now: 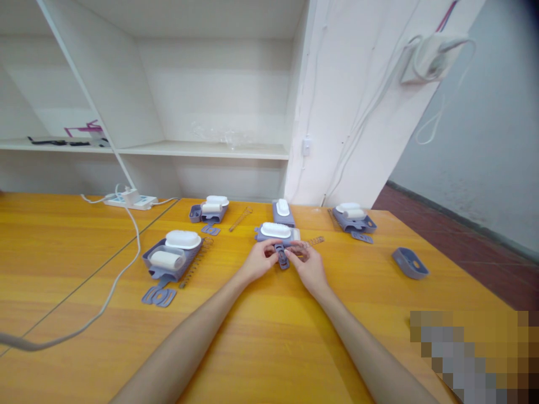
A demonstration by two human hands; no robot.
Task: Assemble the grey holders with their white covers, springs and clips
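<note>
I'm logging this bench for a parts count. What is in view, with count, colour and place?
grey-blue trays: four with white pieces, across the table's middle and far side
empty grey-blue shell: one, right
small grey-blue part: one, pinched by both hands
springs: three, by the trays
flat grey-blue clips: one set, near left tray
power strip: one, white, far left, cable trailing
table: one, yellow wood
shelves: white, behind
left hand: one, on the part
right hand: one, on the part
</note>
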